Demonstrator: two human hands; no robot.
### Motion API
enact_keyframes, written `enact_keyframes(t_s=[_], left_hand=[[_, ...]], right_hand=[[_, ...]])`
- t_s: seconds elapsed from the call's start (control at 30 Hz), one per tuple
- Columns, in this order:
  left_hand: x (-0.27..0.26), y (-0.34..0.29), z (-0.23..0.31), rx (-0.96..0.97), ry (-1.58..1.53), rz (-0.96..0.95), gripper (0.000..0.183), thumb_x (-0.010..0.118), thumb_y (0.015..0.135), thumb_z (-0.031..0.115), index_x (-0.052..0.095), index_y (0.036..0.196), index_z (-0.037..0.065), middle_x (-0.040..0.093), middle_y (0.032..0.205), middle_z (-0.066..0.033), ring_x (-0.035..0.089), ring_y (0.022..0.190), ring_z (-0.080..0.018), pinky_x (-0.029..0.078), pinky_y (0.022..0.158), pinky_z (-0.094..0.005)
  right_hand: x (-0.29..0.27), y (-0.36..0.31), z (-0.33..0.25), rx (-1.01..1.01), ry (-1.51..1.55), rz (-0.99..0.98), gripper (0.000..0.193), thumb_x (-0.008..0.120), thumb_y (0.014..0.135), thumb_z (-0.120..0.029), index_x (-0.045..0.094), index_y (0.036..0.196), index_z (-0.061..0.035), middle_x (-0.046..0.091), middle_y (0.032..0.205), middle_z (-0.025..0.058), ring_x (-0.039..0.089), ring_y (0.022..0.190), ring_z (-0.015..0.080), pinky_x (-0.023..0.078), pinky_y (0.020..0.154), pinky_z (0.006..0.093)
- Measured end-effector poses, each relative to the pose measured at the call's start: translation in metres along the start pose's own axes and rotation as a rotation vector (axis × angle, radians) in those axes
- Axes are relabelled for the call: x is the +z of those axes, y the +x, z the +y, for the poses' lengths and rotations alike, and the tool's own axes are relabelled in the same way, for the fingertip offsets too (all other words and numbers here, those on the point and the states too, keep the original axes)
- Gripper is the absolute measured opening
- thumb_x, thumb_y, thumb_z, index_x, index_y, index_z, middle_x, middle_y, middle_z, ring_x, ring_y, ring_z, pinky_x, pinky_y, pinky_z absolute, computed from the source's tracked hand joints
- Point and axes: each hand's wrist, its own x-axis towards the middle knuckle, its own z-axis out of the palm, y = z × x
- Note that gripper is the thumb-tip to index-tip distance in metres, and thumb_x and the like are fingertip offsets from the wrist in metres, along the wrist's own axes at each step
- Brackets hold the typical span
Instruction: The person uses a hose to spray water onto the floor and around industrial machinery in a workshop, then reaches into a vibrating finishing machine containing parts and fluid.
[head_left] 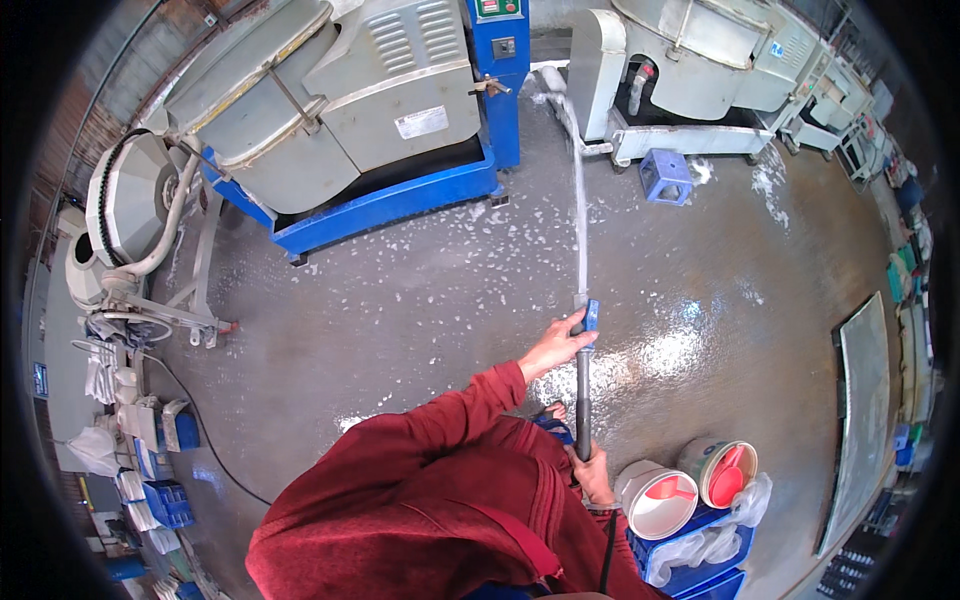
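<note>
A long black spray lance (pixel 584 400) with a blue section near its front end points away from me over the wet floor. My left hand (pixel 562 346) is closed round the lance at the blue section. Further back, my right hand (pixel 592 474) grips its rear black part, close to my body. From the tip a thin white jet (pixel 581 220) runs straight ahead, toward the gap between two large grey machines. A dark hose or cord (pixel 608 553) hangs below my right wrist.
A grey machine on a blue base (pixel 390 205) stands ahead left, another grey machine (pixel 690 144) ahead right. A purple stool (pixel 665 178) stands before the latter. White buckets (pixel 655 520) with red scoops rest on a blue crate (pixel 738 548) beside me. Foam spots dot the floor.
</note>
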Motion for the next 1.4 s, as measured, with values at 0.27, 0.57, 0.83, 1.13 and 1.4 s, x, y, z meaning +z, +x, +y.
enact_keyframes(t_s=[0.27, 0.57, 0.83, 1.13, 1.4], left_hand=[[-0.077, -0.024, -0.013, -0.003, -0.159, -0.089, 0.060, 0.056, 0.083, 0.030, 0.030, 0.134, 0.012, 0.055, 0.106, -0.0086, 0.053, 0.092, -0.0174, 0.046, 0.075, -0.0334], [-0.102, -0.030, -0.038, 0.007, -0.202, -0.175, 0.056, 0.054, 0.083, 0.030, 0.033, 0.133, 0.014, 0.055, 0.105, -0.0092, 0.054, 0.092, -0.0187, 0.047, 0.076, -0.0363], [-0.097, -0.022, -0.028, 0.019, -0.193, -0.070, 0.053, 0.054, 0.083, 0.029, 0.036, 0.131, 0.016, 0.057, 0.097, -0.0039, 0.054, 0.085, -0.0149, 0.047, 0.070, -0.0330], [-0.090, 0.025, -0.124, -0.360, -0.198, 0.017, 0.050, 0.050, 0.080, 0.037, 0.043, 0.123, 0.014, 0.056, 0.095, -0.0125, 0.057, 0.080, -0.0251, 0.050, 0.060, -0.0373], [-0.130, -0.066, -0.160, -0.454, -0.518, 0.418, 0.060, 0.051, 0.079, 0.045, 0.037, 0.128, 0.012, 0.049, 0.108, -0.0127, 0.053, 0.089, -0.0304, 0.045, 0.077, -0.0419]], right_hand=[[0.078, -0.001, -0.029, -0.127, -0.148, 0.062, 0.021, 0.064, 0.075, -0.014, 0.053, 0.085, 0.0014, 0.046, 0.058, 0.0084, 0.037, 0.053, 0.0142, 0.039, 0.051, 0.0307], [0.127, -0.020, -0.030, -0.047, -0.141, 0.162, 0.019, 0.067, 0.074, -0.013, 0.053, 0.074, -0.0001, 0.051, 0.059, 0.0009, 0.041, 0.055, 0.0081, 0.038, 0.050, 0.0262], [0.111, -0.008, -0.038, -0.025, -0.097, 0.083, 0.020, 0.065, 0.075, -0.014, 0.052, 0.077, 0.0009, 0.045, 0.055, 0.0012, 0.037, 0.053, 0.0104, 0.037, 0.049, 0.0281], [0.059, 0.035, -0.052, 0.106, -0.193, -0.260, 0.018, 0.063, 0.075, -0.013, 0.051, 0.074, -0.0002, 0.047, 0.056, 0.0002, 0.040, 0.050, 0.0085, 0.036, 0.045, 0.0266], [0.073, 0.070, -0.038, 0.070, -0.321, -0.667, 0.016, 0.063, 0.076, -0.012, 0.052, 0.077, 0.0005, 0.050, 0.058, 0.0026, 0.043, 0.050, 0.0095, 0.038, 0.045, 0.0275]])
